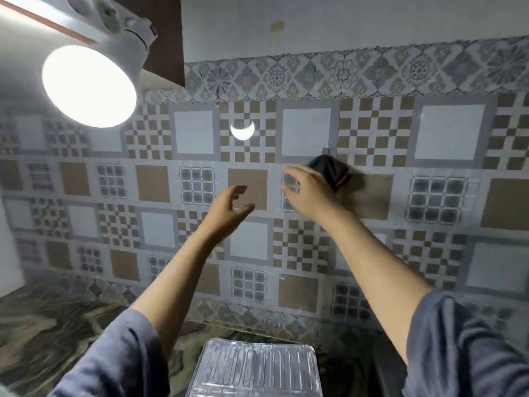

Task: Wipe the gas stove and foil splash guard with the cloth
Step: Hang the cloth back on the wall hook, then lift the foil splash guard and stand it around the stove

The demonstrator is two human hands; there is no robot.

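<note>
A dark cloth (332, 171) with a red edge hangs from a small hook on the tiled wall, right of centre. My right hand (307, 190) is raised just left of the cloth, fingers spread, touching or nearly touching it. My left hand (230, 210) is also lifted toward the wall, open and holding nothing. The ribbed foil splash guard (257, 368) shows at the bottom centre, below both forearms. The gas stove is out of view.
A lit bulb (88, 84) on a white holder hangs close at the upper left. Patterned wall tiles (446, 133) fill the view. A marbled countertop (43, 325) runs along the bottom left.
</note>
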